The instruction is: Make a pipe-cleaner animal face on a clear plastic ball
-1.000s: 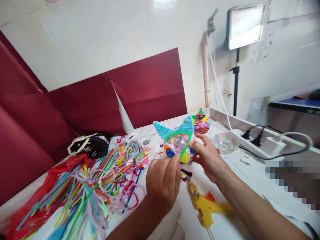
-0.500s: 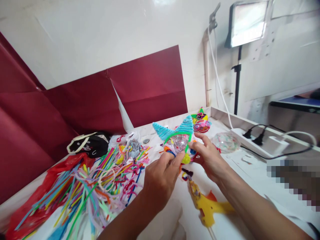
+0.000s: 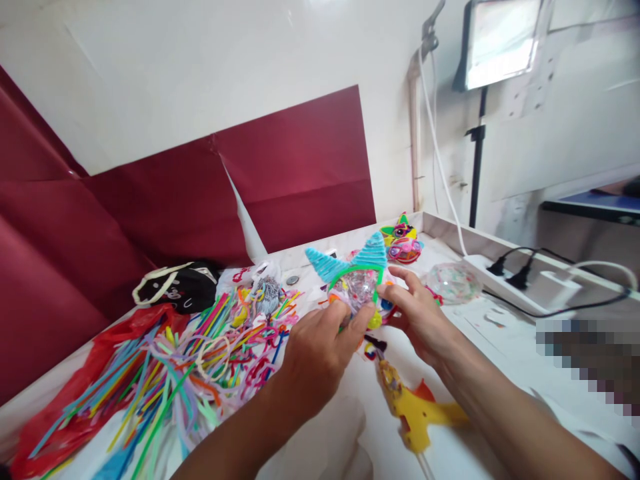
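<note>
Between my two hands is a pipe-cleaner craft [image 3: 356, 283] with two light-blue pointed ears, a green fuzzy rim and a clear, shiny middle. My left hand [image 3: 323, 350] grips its lower left edge, thumb and fingers pinched. On the right side, my right hand [image 3: 417, 310] holds the rim with thumb and fingers. A yellow ball-like piece shows at the craft's bottom; the rest of its lower part is hidden by my fingers. Below it, a yellow hot glue gun [image 3: 415, 410] lies on the table, its nozzle pointing toward the craft.
A heap of colourful pipe cleaners [image 3: 190, 373] spreads at left over a red plastic bag [image 3: 55, 427]. Behind it is a black pouch [image 3: 183, 288]. Finished-looking colourful crafts [image 3: 404, 243] sit at the back, near a clear round plastic piece [image 3: 455, 283]. A power strip [image 3: 515, 283] with cables lies right.
My left hand has shifted slightly along the craft's lower left edge, with the forearm a little further left. My right hand keeps its hold, and the craft stays almost in place.
</note>
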`<state>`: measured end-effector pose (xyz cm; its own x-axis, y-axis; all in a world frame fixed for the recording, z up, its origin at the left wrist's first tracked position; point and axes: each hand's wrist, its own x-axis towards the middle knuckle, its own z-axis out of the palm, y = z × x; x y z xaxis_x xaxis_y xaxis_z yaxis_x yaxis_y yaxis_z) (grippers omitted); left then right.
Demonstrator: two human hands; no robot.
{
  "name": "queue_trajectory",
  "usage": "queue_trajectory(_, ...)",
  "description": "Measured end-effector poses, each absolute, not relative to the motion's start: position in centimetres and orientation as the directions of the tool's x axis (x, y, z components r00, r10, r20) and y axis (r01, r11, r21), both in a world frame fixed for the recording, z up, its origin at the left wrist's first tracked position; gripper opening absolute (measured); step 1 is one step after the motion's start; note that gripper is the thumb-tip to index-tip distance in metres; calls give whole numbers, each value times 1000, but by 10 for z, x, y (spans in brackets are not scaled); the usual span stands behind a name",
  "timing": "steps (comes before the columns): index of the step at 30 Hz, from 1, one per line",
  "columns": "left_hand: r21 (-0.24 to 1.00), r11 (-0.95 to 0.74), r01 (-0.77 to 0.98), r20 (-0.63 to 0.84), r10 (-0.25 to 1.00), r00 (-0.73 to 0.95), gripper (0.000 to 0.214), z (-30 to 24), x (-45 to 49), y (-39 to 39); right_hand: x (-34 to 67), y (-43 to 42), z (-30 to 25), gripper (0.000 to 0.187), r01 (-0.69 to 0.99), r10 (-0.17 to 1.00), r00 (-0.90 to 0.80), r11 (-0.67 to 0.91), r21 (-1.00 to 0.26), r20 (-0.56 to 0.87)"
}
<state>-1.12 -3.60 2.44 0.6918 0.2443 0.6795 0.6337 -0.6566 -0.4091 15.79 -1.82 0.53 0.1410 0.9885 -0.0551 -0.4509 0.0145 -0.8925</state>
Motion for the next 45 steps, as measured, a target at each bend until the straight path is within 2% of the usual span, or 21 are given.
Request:
queue_trajectory(12,-319,-722,614,634,319,705,33,29,-10,-39,159,-20,4,66,-492,994,94,3,-870,-50)
queue_trajectory(33,-384,-710,590,654,242,717,32,27,-12,-32,162,-20,-2,56,-510,999,30,0,-860,-18)
queue_trajectory(40,-407,-703,584,633,243,735,32,30,-14,-32,163,-20,-2,45,-494,1000,-8,-7,-870,-3)
queue_trajectory(45,-402,-702,588,625,258,736,32,32,-14,-32,163,-20,0,49,-480,999,-46,-20,-877,3)
